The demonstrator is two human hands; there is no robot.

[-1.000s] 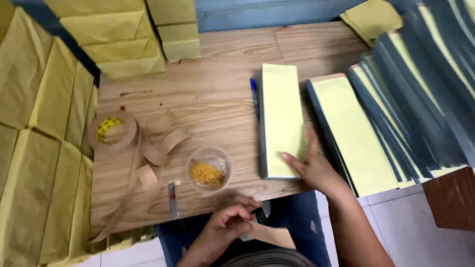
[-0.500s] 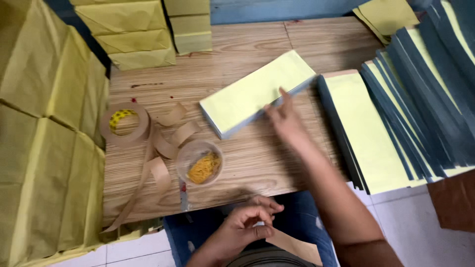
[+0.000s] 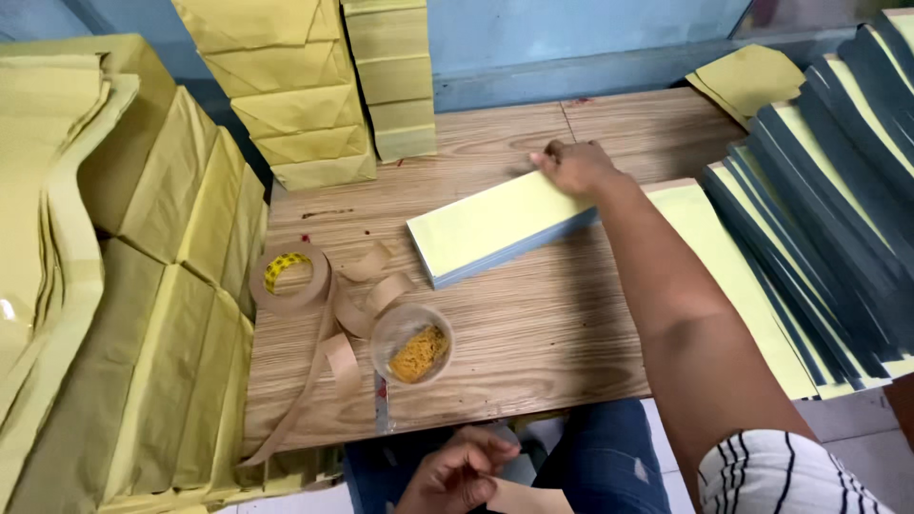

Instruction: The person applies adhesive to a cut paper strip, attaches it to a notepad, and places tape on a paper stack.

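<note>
On the wooden desk, roughly at its middle, lies a yellow-topped pad of paper with a blue-grey edge, set at a slant. The right hand rests on the pad's far end, fingers spread flat and pressing down on the top sheet rather than closed around it. Nearer than the pad, past the desk's front edge, the left hand sits low over a denim-clad lap, its fingers curled narrow onto a strip of brown paper tape.

Left of the pad are a roll of brown tape and loose curled tape strips — just in front of them stands a clear round cup of orange rubber bands. Right of the pad, overlapping dark-spined yellow pads fan out in a long row. Behind and to the left of it, wrapped yellow bundles are stacked.
</note>
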